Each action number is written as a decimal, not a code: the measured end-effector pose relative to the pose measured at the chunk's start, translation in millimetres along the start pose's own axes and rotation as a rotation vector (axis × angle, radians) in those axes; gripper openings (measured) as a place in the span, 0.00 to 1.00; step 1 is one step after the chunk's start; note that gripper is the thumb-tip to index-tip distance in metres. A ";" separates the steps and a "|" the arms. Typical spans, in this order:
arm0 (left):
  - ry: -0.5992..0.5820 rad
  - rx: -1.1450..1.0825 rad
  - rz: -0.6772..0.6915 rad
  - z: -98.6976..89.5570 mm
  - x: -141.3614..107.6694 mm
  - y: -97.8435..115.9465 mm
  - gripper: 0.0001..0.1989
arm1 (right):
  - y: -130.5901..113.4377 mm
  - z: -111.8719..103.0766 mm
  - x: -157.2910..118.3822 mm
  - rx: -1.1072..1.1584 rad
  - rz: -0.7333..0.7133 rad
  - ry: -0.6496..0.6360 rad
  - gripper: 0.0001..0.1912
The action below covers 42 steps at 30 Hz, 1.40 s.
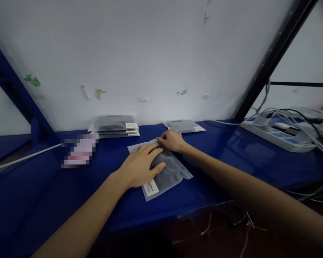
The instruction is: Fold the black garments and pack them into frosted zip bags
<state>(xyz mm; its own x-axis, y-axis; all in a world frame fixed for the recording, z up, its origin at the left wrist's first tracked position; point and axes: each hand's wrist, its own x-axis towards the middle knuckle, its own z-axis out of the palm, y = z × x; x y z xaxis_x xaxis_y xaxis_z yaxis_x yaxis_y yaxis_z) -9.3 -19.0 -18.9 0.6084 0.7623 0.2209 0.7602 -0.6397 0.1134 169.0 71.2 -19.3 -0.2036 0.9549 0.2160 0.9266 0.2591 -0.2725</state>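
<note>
A frosted plastic zip bag (168,175) with dark contents lies flat at an angle on the blue table. Its white barcode label (151,188) shows at the near left corner. My left hand (140,165) rests on the bag with fingers spread, pressing its left half. At the bag's far edge, the fingers of my right hand (173,140) are closed in a pinch on the upper end of its zip side. The exact grip of those fingertips is partly hidden.
Several similar bags are stacked (114,125) at the back left. Another single bag (184,125) lies by the wall. A pixelated pinkish object (80,152) sits on the left. To the right are a power strip (280,138) and tangled cables (298,122). The table's front edge (204,209) runs nearby.
</note>
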 end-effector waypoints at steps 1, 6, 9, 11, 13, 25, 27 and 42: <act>0.003 -0.004 -0.006 0.3 0.4 0.1 0.28 | 0.3 -1.4 -2.7 -0.002 -0.001 -0.006 0.18; 0.020 -0.023 -0.059 2.1 1.4 0.3 0.29 | 7.2 -15.0 -33.3 -0.013 -0.093 0.002 0.11; 0.028 -0.026 -0.076 1.9 1.7 1.1 0.28 | 14.7 -27.1 -62.8 -0.009 -0.172 0.002 0.10; 0.034 -0.024 -0.078 1.5 1.9 1.7 0.27 | 19.3 -35.3 -83.9 0.017 -0.192 -0.019 0.10; 0.041 -0.024 -0.081 1.0 2.0 1.7 0.27 | 22.5 -42.8 -104.0 0.042 -0.204 -0.041 0.09; 0.068 -0.004 -0.117 -4.2 -0.7 2.1 0.31 | 42.1 -53.3 -141.1 0.080 -0.242 -0.061 0.16; 0.033 -0.018 -0.144 -5.5 -0.5 2.5 0.31 | 53.5 -47.8 -133.9 0.021 -0.232 -0.016 0.17; 0.025 -0.063 -0.160 -0.2 -2.0 8.7 0.34 | 72.7 -29.6 -122.8 -0.084 -0.203 0.063 0.22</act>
<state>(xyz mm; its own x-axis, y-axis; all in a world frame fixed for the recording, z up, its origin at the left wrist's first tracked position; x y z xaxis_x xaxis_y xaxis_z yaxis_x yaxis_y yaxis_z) -3.9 -26.0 -18.2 0.4743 0.8527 0.2188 0.8308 -0.5158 0.2092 270.7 -31.5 -37.9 -0.3706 0.8730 0.3169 0.8923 0.4294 -0.1393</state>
